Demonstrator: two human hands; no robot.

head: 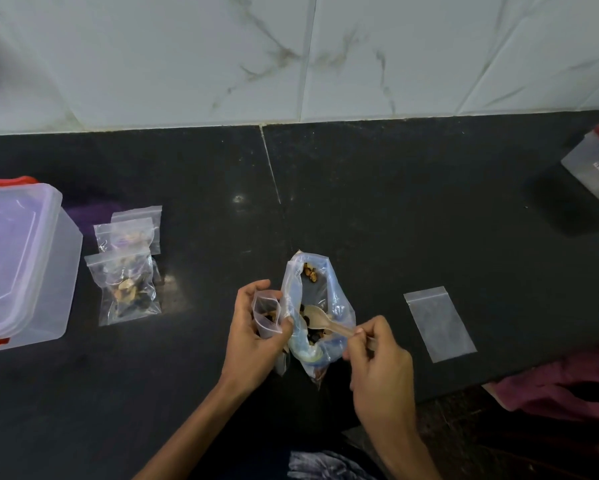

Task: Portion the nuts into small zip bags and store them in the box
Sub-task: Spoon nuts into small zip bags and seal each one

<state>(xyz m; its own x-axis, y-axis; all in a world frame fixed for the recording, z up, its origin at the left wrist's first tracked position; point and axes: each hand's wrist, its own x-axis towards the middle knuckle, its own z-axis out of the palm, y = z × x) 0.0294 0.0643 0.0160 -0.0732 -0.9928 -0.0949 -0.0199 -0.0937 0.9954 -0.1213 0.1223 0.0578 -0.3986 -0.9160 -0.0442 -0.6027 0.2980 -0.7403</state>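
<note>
While our left hand (253, 336) grips an open small zip bag (266, 315) beside the nut bag (317, 313), our right hand (377, 351) pinches a spoon (320, 318) whose bowl lies inside that bag. Filled bags (126, 282) lie near the box (21, 261).

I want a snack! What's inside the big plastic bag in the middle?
The big plastic bag holds brown and dark nuts and the bowl of a wooden spoon, held by the right hand. Crinkled plastic hides what lies at the bottom.
</note>
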